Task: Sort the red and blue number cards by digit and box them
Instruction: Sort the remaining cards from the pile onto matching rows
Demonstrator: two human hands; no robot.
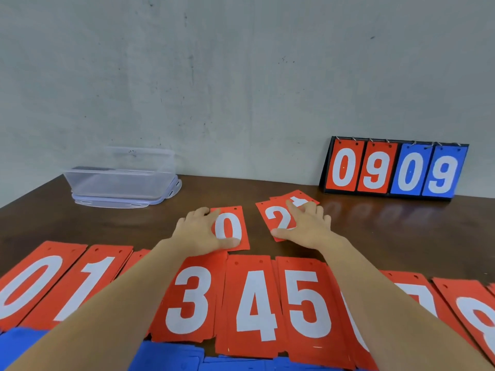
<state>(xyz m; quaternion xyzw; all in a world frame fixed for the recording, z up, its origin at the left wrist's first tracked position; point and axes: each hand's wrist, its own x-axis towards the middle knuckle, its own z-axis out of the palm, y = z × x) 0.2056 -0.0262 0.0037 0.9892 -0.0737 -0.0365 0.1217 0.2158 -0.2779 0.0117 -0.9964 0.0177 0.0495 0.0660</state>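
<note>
1. Over at the back left corner of the counter (375,236), the clear box (120,178) sits on its lid, well apart from all the cards; boxing looks a long way off.
2. Along the near edge, red piles (192,298) overlap their neighbours, with blue cards (166,354) under the forearms. An arm dragging back could shove these piles together or off the edge.
3. Behind that row, the left hand (198,231) grips the loose red 0 card (230,228), fingers curled at its left side and thumb across its lower face. If the grip is loose, the card could land crooked on the wrong pile.
4. Right of it, the right hand (305,226) presses spread fingers flat on the red 2 card (278,220), which overlaps another card (297,199). Sliding could carry both along.
5. At the back right stands the scoreboard (393,170).
</note>
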